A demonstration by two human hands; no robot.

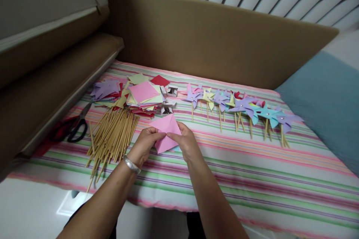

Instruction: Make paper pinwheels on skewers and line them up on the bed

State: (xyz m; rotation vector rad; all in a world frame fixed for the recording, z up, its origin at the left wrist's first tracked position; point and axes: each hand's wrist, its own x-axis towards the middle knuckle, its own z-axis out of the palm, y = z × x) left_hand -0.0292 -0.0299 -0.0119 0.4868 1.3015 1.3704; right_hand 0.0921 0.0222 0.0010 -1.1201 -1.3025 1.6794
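Note:
A pink paper square (167, 124) with crease lines is held between my two hands, above the striped cloth. My left hand (146, 141) pinches its left side, thumb on top near the centre. On the opposite side my right hand (186, 141) grips the sheet, its thumb also reaching toward the middle. A bit of light blue paper (176, 149) shows beneath the pink sheet. Just beyond lie a stack of coloured paper squares (144, 93) and a small open box with tiny dark pieces (167, 109). Thin wooden sticks (112, 136) lie in a pile left of my left hand.
Finished paper pinwheels on sticks (244, 106) lie in a row at the right. Black-handled scissors (77, 125) rest at the left beside cut papers (105, 90). A second small box (171, 91) stands behind. Large cushions (70, 59) and a brown board (210, 41) border the striped cloth (252, 179).

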